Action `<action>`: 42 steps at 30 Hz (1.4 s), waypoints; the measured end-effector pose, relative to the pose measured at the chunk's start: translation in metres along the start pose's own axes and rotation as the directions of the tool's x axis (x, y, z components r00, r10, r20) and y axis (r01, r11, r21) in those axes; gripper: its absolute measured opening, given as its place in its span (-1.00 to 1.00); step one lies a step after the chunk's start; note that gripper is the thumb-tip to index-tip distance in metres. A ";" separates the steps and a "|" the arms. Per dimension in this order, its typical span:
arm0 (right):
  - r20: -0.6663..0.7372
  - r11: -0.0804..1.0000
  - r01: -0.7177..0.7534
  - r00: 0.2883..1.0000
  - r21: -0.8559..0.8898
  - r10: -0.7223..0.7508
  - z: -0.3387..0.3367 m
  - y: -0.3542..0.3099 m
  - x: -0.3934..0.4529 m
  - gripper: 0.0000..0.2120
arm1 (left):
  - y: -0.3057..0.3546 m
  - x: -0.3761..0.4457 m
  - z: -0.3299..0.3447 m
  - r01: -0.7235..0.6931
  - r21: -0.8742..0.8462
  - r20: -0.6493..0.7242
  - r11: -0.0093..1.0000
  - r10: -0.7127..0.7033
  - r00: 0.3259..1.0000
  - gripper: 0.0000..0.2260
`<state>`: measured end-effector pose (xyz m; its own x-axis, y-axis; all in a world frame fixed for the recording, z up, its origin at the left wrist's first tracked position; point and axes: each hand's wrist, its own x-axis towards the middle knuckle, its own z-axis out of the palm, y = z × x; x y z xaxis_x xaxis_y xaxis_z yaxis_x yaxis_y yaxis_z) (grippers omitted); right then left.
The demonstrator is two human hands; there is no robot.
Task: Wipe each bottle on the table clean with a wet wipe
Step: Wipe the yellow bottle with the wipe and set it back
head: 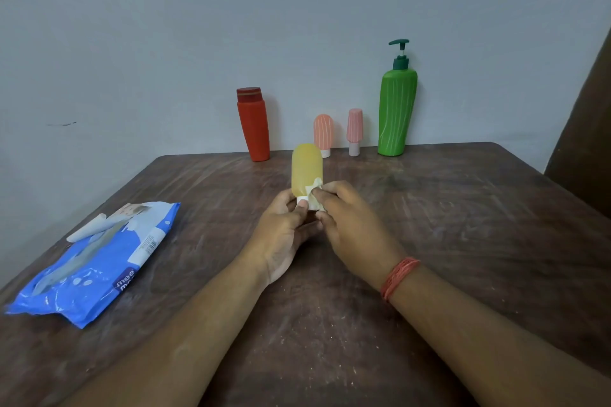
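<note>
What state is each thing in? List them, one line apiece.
yellow bottle: held cap-down, being wiped.
wet wipe: crumpled, pressed against the yellow bottle.
left hand: grips the bottle's white cap end.
right hand: pinches the wipe.
wipes pack: lying flat, flap lifted.
red bottle: upright, capped.
green pump bottle: upright.

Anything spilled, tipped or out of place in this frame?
Nothing spilled. The wipes pack lies with its flap peeled open. The four bottles by the wall stand upright, the red bottle leaning slightly, likely lens distortion.
</note>
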<state>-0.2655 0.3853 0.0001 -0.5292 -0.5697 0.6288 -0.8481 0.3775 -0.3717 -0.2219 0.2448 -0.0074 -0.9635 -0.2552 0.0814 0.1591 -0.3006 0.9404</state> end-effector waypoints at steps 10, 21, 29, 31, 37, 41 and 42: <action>0.029 0.933 -0.270 0.962 0.237 0.271 0.008 -0.001 0.001 -0.34 | -0.006 -0.002 0.005 -0.041 0.345 0.080 0.938 0.014 0.997 -0.74; 0.077 0.976 -0.127 0.990 0.178 0.115 0.004 0.005 -0.006 -0.42 | -0.003 -0.001 0.000 -0.065 0.228 0.063 0.972 0.051 0.997 -0.75; -0.049 0.986 -0.149 0.987 0.080 0.153 -0.018 0.014 0.008 -0.45 | -0.006 -0.004 0.006 -0.086 0.415 0.189 0.906 0.007 0.982 -0.76; 0.000 0.990 -0.122 0.992 0.070 0.123 -0.015 0.013 0.002 -0.48 | -0.004 -0.005 0.006 -0.078 0.357 0.145 0.931 0.028 0.989 -0.77; 0.143 0.998 -0.051 0.989 0.027 0.047 -0.002 0.005 -0.005 -0.41 | 0.001 -0.002 0.000 -0.048 0.207 0.047 0.977 0.039 0.998 -0.74; 0.047 0.995 -0.099 0.994 0.004 0.099 -0.009 0.010 0.002 -0.44 | -0.001 -0.004 0.004 -0.051 0.274 0.122 0.961 0.018 0.992 -0.75; 0.036 0.994 -0.109 0.993 0.008 0.108 -0.010 0.012 0.003 -0.45 | -0.002 -0.004 0.005 -0.054 0.270 0.128 0.961 0.019 0.992 -0.76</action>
<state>-0.2764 0.3957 0.0043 -0.6187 -0.5515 0.5595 -0.7856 0.4315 -0.4434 -0.2191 0.2509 -0.0082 -0.9798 -0.1413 0.1413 0.1464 -0.0266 0.9889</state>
